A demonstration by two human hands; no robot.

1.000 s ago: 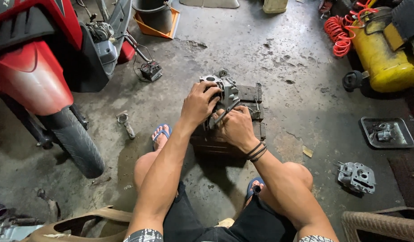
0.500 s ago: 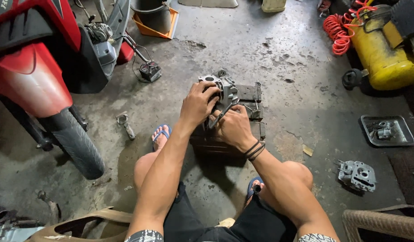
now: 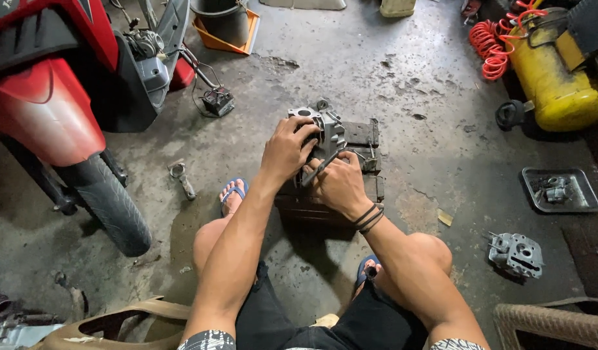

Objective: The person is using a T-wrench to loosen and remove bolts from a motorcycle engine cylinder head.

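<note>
In the head view, the left hand (image 3: 287, 150) is gripping the grey cast-metal engine part (image 3: 322, 126) on the dark box (image 3: 351, 188) while the right hand (image 3: 338, 185) is clamping a slim metal tool (image 3: 320, 170) against it, the work seemingly unfinished.

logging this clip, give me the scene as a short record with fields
setting: stained concrete workshop floor
left hand: grips a grey metal engine part
right hand: holds a slim tool against the part
support: dark block under the part
left side: red scooter, wrench on the floor
right side: yellow compressor tank, tray with parts, second engine part
</note>
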